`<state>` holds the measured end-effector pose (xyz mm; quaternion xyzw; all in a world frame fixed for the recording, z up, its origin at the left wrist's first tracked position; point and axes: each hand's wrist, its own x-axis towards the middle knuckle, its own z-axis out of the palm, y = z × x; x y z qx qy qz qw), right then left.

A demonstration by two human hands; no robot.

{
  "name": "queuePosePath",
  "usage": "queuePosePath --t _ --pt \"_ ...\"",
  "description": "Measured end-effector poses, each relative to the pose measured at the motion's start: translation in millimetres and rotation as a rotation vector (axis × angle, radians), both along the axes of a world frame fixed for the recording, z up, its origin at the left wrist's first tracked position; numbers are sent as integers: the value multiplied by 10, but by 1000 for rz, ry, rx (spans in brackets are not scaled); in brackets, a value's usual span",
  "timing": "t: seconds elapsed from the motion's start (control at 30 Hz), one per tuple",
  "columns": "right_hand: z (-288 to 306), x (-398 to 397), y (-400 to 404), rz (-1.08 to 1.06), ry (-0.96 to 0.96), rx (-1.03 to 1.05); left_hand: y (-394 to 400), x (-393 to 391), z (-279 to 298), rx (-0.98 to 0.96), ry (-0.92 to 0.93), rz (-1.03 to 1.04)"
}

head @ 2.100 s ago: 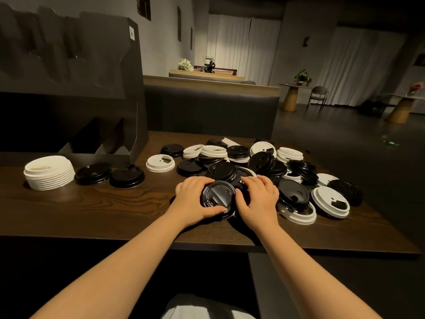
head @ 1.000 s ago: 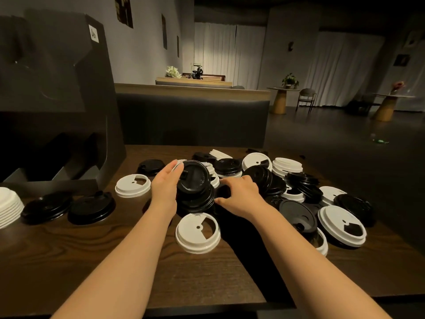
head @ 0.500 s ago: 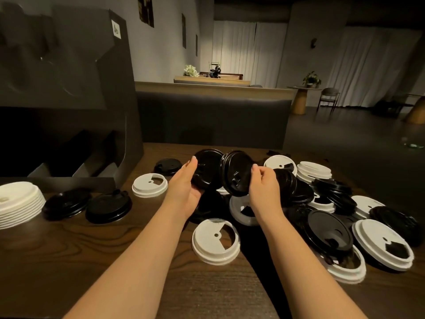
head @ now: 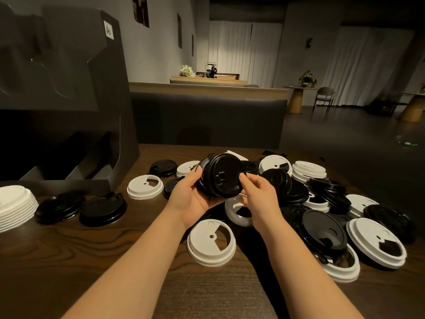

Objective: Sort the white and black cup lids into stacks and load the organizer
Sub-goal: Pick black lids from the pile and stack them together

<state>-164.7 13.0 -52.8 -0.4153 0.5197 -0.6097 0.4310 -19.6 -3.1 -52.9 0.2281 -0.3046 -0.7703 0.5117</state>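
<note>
I hold a small stack of black lids (head: 220, 174) tilted on edge above the table, its top face turned toward me. My left hand (head: 188, 196) cups the stack from below and the left. My right hand (head: 258, 192) pinches its right rim. A mixed pile of black and white lids (head: 322, 203) spreads over the table to the right. One white lid (head: 211, 241) lies alone just under my wrists. A stack of white lids (head: 13, 207) stands at the far left, with two black lids (head: 80, 208) beside it. The dark organizer (head: 62, 100) rises at the back left.
The wooden table (head: 92, 261) has bare surface near me and at the left front. A white lid (head: 145, 187) and a black lid (head: 163, 168) lie near the organizer's corner. A dark bench back runs behind the table.
The two groups of black lids I held apart on edge are now pressed together into one stack between both hands. Earlier both hands gathered black lids off the pile.
</note>
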Motion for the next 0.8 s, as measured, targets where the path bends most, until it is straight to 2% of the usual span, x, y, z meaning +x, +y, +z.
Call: queuePosePath --t 0.17,0.27,0.37,0.43,0.5,0.57,0.6,0.7,0.8 --pt "-9 61 16 40 63 -31 45 -41 -10 -64 -37 -14" --pt "-70 67 -8 1 187 -62 87 -77 0 -124 -110 19" --pt "-104 63 -18 -5 213 -64 113 -95 0 -246 -281 90" --pt "-77 45 30 60 180 -92 94 -67 -4 -290 -426 143" --pt "-41 19 73 144 230 -161 76 -44 -22 -347 -571 141" --pt "-14 -8 83 188 330 -202 89 -45 -6 -391 -634 147" --pt "-7 -6 78 162 340 -222 98 -46 5 -391 -604 164" --pt "-25 5 35 -22 115 -256 93 -51 13 -325 -379 145" --pt "-5 8 35 -64 -59 -222 103 -82 2 -343 -478 148"
